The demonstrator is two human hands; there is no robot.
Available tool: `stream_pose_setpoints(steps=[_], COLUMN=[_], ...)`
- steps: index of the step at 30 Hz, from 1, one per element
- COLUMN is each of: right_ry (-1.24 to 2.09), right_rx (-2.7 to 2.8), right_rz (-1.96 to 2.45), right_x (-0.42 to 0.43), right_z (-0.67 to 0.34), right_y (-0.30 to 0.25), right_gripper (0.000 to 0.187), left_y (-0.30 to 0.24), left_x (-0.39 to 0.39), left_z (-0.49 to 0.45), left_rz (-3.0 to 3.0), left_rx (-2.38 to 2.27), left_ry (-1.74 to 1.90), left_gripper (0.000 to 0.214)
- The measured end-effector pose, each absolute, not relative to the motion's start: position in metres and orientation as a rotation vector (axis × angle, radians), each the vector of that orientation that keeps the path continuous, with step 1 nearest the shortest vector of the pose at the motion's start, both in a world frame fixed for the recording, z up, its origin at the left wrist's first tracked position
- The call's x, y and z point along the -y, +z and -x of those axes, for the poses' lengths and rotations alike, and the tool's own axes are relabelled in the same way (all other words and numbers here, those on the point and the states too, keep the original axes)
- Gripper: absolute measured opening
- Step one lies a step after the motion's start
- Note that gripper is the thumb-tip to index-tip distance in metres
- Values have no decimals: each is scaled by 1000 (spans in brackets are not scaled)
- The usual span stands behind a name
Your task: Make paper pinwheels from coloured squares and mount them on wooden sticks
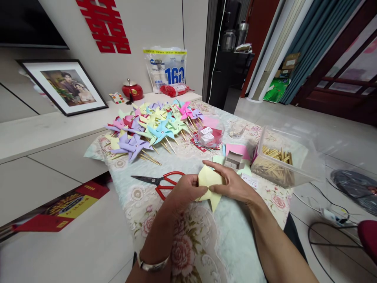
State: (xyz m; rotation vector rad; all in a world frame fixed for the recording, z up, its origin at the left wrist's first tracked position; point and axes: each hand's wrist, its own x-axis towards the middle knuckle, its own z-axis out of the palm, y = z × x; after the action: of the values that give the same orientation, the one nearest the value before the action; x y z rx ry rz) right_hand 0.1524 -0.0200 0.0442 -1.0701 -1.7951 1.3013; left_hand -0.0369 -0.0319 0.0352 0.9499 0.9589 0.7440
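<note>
A pale yellow paper pinwheel [209, 177], partly folded, is held between both hands just above the flowered tablecloth. My left hand [186, 189] pinches its left side, the thumb pressed near the middle. From the other side my right hand [232, 182] grips the paper, its thumb close to the centre and its index finger along the top edge. One pointed paper corner hangs down toward me. Scissors with red handles [165, 181] lie beside my left hand, blades apart and pointing left. Past my right hand stands a small open grey box [234, 160] on sheets of coloured paper.
Finished pinwheels on sticks [159, 127] are heaped at the table's back left. A clear round tub [211, 133] with small white boxes stands behind my hands. At right, a clear plastic bin [273, 173] holds many short sticks. A framed photo [67, 88] leans on the cabinet.
</note>
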Motion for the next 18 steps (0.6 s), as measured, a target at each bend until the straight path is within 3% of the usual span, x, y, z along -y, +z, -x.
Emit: stream_pose_setpoints(steps=[9,13,18], right_ry=[1287,1381,1416], right_rx=[1768,1562,1251], right_rz=[1091,1087,1020], right_x=[19,19,18], right_z=[-151,-148,-139], right_y=[40,40,36], right_gripper=[80,81,86], left_y=[32,29,35], left_x=[31,30,31], left_z=[35,39,42], left_rz=[-966,-945,-782], left_rx=[-1006,-967,-851], left_ry=[764,862,1055], left_gripper=[31,25,34])
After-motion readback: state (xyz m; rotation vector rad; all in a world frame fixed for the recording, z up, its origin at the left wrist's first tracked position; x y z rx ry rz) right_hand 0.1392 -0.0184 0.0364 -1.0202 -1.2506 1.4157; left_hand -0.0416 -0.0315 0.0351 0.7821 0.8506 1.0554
